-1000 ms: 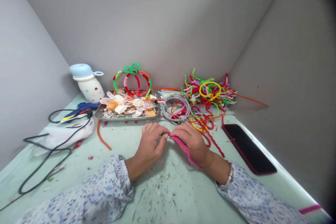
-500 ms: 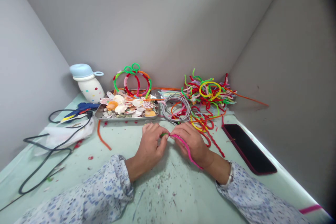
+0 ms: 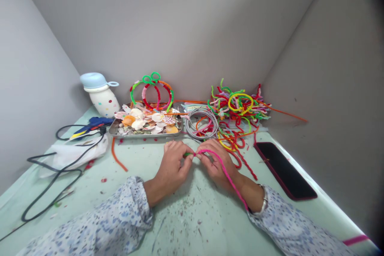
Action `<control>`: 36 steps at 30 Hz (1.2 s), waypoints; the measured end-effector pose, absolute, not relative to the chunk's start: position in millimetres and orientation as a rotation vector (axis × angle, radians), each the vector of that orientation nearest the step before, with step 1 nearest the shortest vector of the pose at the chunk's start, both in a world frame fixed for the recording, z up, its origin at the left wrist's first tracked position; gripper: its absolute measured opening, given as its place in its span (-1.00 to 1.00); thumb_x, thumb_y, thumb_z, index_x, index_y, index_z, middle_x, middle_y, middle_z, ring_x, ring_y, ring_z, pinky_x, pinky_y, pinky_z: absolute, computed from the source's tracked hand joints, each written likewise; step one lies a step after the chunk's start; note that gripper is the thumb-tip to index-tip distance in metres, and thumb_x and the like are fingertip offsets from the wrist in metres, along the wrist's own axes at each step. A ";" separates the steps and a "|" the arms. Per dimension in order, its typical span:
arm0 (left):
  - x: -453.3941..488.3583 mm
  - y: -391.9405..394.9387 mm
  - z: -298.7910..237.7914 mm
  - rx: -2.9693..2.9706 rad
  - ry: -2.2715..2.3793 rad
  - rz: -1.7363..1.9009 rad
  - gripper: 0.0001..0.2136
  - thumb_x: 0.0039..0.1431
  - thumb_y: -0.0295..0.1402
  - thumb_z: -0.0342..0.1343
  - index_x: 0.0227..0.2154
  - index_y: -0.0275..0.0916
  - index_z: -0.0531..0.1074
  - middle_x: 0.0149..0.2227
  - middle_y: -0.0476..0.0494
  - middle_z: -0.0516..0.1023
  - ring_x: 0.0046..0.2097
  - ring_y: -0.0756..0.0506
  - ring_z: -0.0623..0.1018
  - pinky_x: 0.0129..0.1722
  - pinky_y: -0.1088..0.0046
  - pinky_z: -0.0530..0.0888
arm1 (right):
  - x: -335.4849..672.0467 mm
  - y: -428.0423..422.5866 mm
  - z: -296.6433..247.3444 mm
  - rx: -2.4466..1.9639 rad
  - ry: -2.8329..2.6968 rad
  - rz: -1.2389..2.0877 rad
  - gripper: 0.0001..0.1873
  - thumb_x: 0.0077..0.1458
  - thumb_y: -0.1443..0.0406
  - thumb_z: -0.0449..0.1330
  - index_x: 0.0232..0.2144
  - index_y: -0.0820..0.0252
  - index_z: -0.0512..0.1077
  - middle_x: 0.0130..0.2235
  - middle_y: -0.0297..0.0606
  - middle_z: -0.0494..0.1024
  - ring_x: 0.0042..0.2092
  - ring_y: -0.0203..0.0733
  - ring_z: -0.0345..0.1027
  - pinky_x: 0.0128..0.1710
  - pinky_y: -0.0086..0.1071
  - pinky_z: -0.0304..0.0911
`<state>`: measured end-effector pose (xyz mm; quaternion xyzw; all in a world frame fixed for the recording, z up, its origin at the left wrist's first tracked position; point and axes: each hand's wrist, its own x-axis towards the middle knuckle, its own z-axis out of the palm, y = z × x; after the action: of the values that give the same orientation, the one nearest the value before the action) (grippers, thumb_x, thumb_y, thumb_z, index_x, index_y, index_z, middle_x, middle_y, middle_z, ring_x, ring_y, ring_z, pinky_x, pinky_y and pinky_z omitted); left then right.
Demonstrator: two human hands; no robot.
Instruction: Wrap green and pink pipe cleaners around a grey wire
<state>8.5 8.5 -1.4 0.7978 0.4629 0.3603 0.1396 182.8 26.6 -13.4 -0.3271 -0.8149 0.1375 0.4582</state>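
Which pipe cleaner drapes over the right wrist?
The pink pipe cleaner: it alone runs over the right hand and wrist. A short orange one lies by the shell tray; many others sit in the multicoloured heap.

Off to my left I see a white bottle [image 3: 105, 102] with a pale blue lid [image 3: 93, 81], beside a metal tray [image 3: 147, 136] of shells [image 3: 138, 125]. Nearer me, a dark cord [image 3: 70, 171] crosses a white plastic bag [image 3: 67, 155]; on my right lies a phone [image 3: 286, 172], screen dark.

Grey walls [image 3: 180, 24] around pale green tabletop [image 3: 225, 228]; far right seemingly shadowed.
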 end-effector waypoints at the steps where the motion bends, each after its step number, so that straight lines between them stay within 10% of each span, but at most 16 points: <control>1: 8.4 8.5 -1.7 2.306 1.339 1.041 -0.89 0.22 -0.38 -0.04 -0.38 -0.21 0.37 -0.40 -0.05 0.41 -0.26 -0.11 0.38 -0.13 0.25 0.25 | 182.9 26.7 -13.5 -0.805 -2.006 0.348 -0.92 0.18 0.39 0.10 -0.31 0.14 0.38 -0.31 -0.24 0.47 -0.24 -0.15 0.33 -0.20 -0.24 0.30; 36: 9.5 9.6 -2.3 2.318 1.321 1.085 -0.95 0.15 -0.42 0.03 -0.42 -0.22 0.33 -0.43 -0.02 0.38 -0.29 -0.09 0.37 -0.16 0.29 0.25 | 181.5 25.6 -13.0 -0.854 -1.953 0.507 -0.93 0.19 0.32 0.13 -0.36 0.15 0.39 -0.33 -0.27 0.45 -0.24 -0.19 0.34 -0.19 -0.30 0.28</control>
<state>9.5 9.6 -2.3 0.7979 0.4548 0.3734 0.1306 181.5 25.6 -13.0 -0.3467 -0.7926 0.2058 0.4574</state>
